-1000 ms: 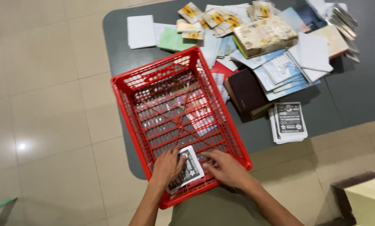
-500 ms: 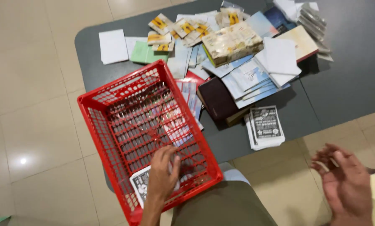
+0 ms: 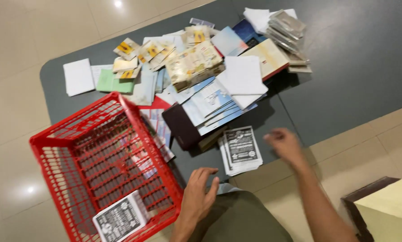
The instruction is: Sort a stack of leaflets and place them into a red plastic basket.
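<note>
Right hand (image 3: 285,144): open, fingers spread, empty, motion-blurred, hovering at near edge of dark tabletop (image 3: 344,89). Stack of black-and-white leaflets (image 3: 240,150) lies just left of it, long axis running away from person, toward book pile (image 3: 210,85). Left hand (image 3: 198,197): open, empty, beside near right corner of red crate (image 3: 98,170), farther from stack. One matching leaflet (image 3: 120,219) lies flat in crate's near corner.
</note>
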